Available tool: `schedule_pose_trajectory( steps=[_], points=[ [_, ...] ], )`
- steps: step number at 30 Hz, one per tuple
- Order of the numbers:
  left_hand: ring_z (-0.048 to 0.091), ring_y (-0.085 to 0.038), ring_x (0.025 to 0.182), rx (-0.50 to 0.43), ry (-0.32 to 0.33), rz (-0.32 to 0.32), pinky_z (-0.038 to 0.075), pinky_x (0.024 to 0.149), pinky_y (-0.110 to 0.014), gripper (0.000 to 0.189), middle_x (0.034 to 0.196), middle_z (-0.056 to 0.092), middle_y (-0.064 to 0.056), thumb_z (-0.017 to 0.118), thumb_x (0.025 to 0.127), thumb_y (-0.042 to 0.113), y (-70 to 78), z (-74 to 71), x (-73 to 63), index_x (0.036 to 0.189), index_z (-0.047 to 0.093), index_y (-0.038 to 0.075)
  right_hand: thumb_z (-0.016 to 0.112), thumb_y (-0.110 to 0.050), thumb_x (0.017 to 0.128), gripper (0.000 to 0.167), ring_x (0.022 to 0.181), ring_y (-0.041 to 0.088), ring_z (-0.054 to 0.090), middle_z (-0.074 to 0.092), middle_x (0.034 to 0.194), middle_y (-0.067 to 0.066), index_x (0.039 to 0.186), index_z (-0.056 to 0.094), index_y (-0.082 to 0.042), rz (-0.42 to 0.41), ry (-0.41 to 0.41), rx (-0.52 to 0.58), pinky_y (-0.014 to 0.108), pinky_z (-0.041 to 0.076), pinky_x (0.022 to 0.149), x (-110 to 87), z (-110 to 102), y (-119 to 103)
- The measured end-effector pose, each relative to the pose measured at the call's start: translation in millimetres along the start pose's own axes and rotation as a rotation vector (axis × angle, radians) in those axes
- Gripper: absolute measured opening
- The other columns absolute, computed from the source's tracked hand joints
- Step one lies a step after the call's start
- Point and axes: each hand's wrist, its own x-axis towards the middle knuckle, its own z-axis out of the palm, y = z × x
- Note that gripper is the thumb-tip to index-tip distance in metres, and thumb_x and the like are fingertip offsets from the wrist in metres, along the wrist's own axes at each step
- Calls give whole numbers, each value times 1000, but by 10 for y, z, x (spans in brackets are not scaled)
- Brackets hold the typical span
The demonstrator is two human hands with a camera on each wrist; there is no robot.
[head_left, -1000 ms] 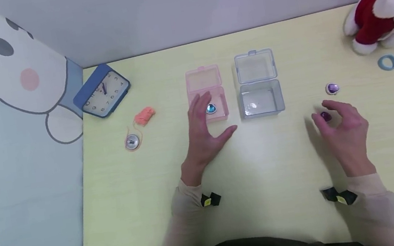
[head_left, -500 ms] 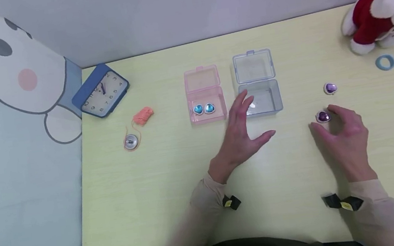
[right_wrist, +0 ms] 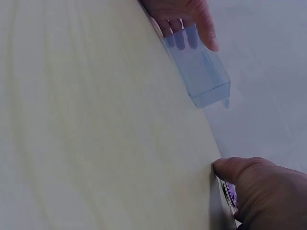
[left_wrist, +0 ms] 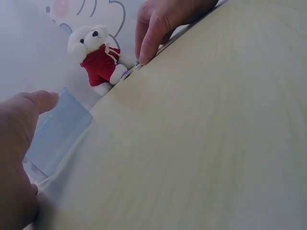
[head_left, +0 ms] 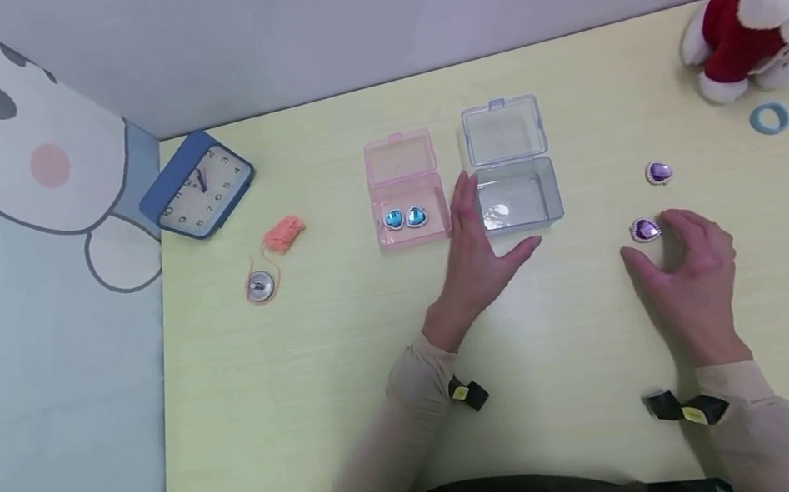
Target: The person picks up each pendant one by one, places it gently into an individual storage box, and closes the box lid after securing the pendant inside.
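Observation:
My left hand (head_left: 472, 260) is beside the left wall of the clear blue box (head_left: 519, 195), fingers extended and thumb spread apart in front of it. The box's lid stands open. In the right wrist view the fingers show through the blue plastic. My right hand (head_left: 694, 279) rests at a dark purple gem (head_left: 645, 229) with a beaded rim, index fingertip at its right edge and thumb apart at its lower left. A lighter purple gem (head_left: 658, 173) lies just behind. Two blue gems (head_left: 416, 216) sit side by side in the open pink box (head_left: 414, 236).
A blue clock (head_left: 200, 185) stands at the back left. Near it lie a coral yarn bundle (head_left: 283, 234) and a round metal piece (head_left: 260, 287) with thread around it. A light blue ring (head_left: 769, 118) and a plush dog (head_left: 750, 28) are at the right.
My left hand has moved right from the pink box to the blue box, uncovering both blue gems. My right hand has drawn back slightly, leaving the dark purple gem more visible.

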Motion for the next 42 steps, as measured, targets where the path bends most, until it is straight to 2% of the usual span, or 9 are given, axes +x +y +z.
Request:
schedule_pose_trajectory(
  steps=[4, 10, 16, 19, 23, 30, 40, 42],
  points=[
    [40, -24, 145, -49, 1, -34, 38, 120, -35, 114, 162, 33, -12, 87, 86, 30, -8, 9, 30, 165, 6, 15, 84, -8, 86, 59, 142, 38, 40, 53, 150, 19, 139, 62, 4, 19, 6, -5, 50, 27, 117, -6, 0, -8],
    [46, -22, 138, -63, 9, -75, 44, 115, -35, 110, 155, 41, -11, 86, 88, 33, -4, 24, 48, 165, 8, 18, 82, -12, 90, 52, 142, 35, 40, 55, 148, 18, 136, 65, 4, 29, 19, -14, 50, 27, 116, -2, 27, 10],
    [49, -21, 135, -93, 17, -110, 45, 114, -37, 104, 154, 42, -10, 82, 92, 35, -1, 15, 64, 165, 10, 18, 80, -10, 92, 41, 134, 33, 45, 60, 138, 20, 128, 70, 6, 3, 57, -4, 47, 27, 112, 9, 73, 15],
    [48, -21, 136, -108, 14, -123, 45, 114, -36, 101, 156, 41, -9, 79, 94, 37, -4, 9, 67, 165, 10, 19, 80, -9, 92, 38, 128, 36, 48, 62, 133, 23, 124, 71, 8, -42, 69, 3, 44, 26, 111, 23, 94, 7],
    [47, -20, 137, -118, 11, -137, 44, 116, -37, 99, 157, 40, -9, 77, 95, 37, -6, 6, 65, 165, 10, 20, 82, -7, 89, 37, 124, 36, 50, 63, 130, 25, 121, 71, 9, -87, 75, 24, 40, 24, 114, 53, 136, -8],
    [48, -20, 137, -94, 4, -188, 45, 115, -39, 99, 155, 42, -9, 77, 95, 40, 23, 6, 61, 166, 10, 22, 82, -7, 87, 39, 122, 44, 51, 62, 128, 28, 120, 70, 10, -140, 59, 34, 44, 26, 111, 120, 220, -56],
    [48, -19, 135, -77, -6, -216, 46, 114, -39, 99, 156, 43, -7, 77, 94, 42, 35, 7, 66, 166, 11, 23, 81, -8, 89, 35, 120, 29, 46, 61, 126, 24, 117, 71, 9, -121, 31, 43, 44, 31, 101, 193, 334, -160],
    [48, -19, 136, -78, -5, -215, 46, 114, -39, 99, 156, 43, -7, 77, 94, 41, 29, 9, 64, 166, 11, 24, 81, -9, 89, 35, 118, 30, 46, 61, 126, 25, 117, 71, 10, -133, 19, 45, 44, 31, 100, 226, 369, -193]
  ],
)
